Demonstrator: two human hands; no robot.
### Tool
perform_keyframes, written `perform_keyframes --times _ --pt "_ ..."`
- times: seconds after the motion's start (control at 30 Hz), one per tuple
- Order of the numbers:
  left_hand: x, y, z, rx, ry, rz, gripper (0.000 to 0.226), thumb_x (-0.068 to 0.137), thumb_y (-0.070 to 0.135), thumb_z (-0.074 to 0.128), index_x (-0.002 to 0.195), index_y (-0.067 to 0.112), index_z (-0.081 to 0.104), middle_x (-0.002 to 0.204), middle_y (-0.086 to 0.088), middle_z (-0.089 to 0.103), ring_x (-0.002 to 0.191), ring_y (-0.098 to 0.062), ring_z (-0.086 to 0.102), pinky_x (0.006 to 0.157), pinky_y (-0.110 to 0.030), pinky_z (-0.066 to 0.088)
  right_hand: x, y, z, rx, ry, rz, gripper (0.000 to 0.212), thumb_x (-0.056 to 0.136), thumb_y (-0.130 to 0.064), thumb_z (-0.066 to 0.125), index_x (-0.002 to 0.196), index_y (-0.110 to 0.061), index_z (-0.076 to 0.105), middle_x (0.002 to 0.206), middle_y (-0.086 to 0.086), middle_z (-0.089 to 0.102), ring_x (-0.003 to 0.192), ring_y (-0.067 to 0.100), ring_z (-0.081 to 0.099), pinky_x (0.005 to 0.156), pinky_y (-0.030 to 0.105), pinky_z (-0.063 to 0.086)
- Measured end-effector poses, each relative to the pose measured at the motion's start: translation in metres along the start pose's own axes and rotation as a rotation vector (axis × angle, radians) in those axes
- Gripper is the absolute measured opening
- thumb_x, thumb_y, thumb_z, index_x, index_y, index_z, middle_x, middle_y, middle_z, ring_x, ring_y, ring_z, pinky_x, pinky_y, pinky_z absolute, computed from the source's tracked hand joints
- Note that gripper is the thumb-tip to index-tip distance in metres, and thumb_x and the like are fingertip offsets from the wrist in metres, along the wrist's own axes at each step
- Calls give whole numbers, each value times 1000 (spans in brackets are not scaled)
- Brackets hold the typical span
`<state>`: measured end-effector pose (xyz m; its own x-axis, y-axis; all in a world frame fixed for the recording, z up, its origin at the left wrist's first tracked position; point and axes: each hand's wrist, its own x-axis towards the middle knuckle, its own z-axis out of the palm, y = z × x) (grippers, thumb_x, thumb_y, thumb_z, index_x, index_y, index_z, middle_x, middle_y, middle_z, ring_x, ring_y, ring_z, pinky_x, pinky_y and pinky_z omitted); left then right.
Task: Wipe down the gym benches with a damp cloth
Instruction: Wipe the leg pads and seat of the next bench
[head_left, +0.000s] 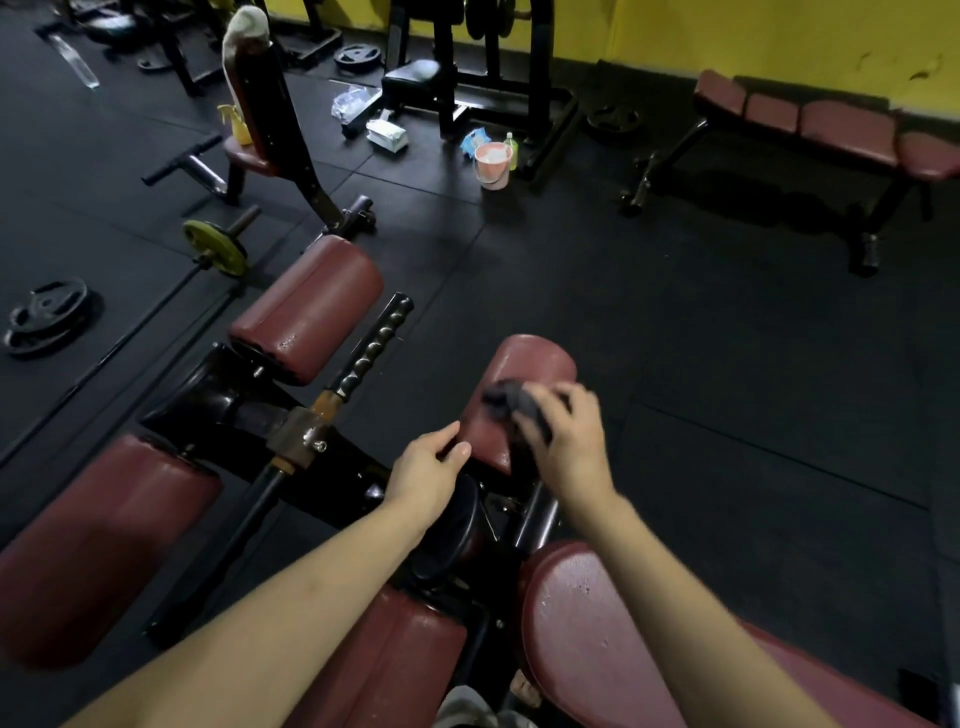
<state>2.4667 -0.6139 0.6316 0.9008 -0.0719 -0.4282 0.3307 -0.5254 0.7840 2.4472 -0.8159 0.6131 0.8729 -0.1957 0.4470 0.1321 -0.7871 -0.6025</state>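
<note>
Right hand (566, 441) presses a dark cloth (511, 402) onto a maroon roller pad (519, 364); left hand (428, 465) grips the pad's near end.

The cloth is motion-blurred and bunched, so its weave and edges are hard to make out; the right fingers curl over it, and its lower part is hidden under the palm. The left thumb and fingers close on the pad's near edge, fingertips partly hidden behind it. The pad is cylindrical, glossy vinyl, with worn pale flecks. A second roller pad (311, 306) of the same shape lies to the left, beyond a ribbed black handle (376, 343). Flat maroon cushions at the lower edge are cut off by the frame. A pink bucket (492, 165) stands on the black rubber floor (727, 338), well apart, near a padded bench (831, 130) by the yellow wall (753, 31).
</note>
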Motion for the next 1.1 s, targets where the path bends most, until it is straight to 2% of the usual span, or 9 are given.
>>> perform_keyframes --times 0.13,0.3,0.43,0.53,0.63,0.73,0.83,0.97,1.1 --pt "5 2 -6 -12 -44 -61 41 103 32 60 144 32 57 142 2 61 133 -12 54 114 -26 36 71 26 -3 11 41 201 29 100 -32 68 127 -20 68 116 8 58 107 27 54 95 45 51" --pt "-4 7 -9 -16 32 15 33 103 30 60 135 33 65 127 10 68 121 -4 60 104 -21 42 11 -13 4 -4 17 79 34 94 -30 76 126 -18 71 116 8 60 101 26 52 90 35 48" --pt "-10 2 1 -28 -5 58 37 99 40 62 136 40 63 130 18 68 122 -2 60 111 -32 46 -40 -25 0 57 -44 -26 39 91 -22 81 128 -16 72 118 8 59 101 24 52 89 29 47" --pt "-6 3 2 -14 14 39 41 100 37 63 141 35 60 141 12 61 132 -7 54 116 -31 39 7 2 2 -10 1 -1 32 92 -22 79 123 -16 73 111 10 59 98 28 53 87 38 50" --pt "1 2 0 -29 -14 -18 40 104 30 58 144 29 57 144 5 60 135 -11 52 115 -26 35 65 21 0 9 60 187 27 98 -30 71 124 -20 70 114 7 57 105 27 54 93 44 52" --pt "4 2 -7 -14 -4 -23 37 104 28 59 141 26 61 141 1 62 128 -8 56 107 -21 38 66 8 1 -25 33 165 31 99 -33 70 126 -20 69 117 8 59 106 28 53 94 43 51" --pt "-3 1 -6 -61 49 25 31 104 25 59 134 28 67 126 10 69 115 -2 61 95 -12 42 9 -17 6 9 21 53 34 92 -25 78 125 -18 71 113 7 60 98 27 52 88 34 48" --pt "-7 -5 3 -111 1 29 30 102 32 58 121 53 68 116 20 74 115 -1 65 105 -27 48 -44 -25 3 75 -52 -48 40 89 -16 82 127 -18 71 117 8 59 101 24 51 89 28 46" --pt "2 -4 3 21 60 -7 37 102 42 57 139 39 60 137 13 64 132 -10 56 117 -34 38 29 13 2 -3 36 16 31 94 -21 77 124 -15 72 112 13 59 99 30 53 89 38 49"
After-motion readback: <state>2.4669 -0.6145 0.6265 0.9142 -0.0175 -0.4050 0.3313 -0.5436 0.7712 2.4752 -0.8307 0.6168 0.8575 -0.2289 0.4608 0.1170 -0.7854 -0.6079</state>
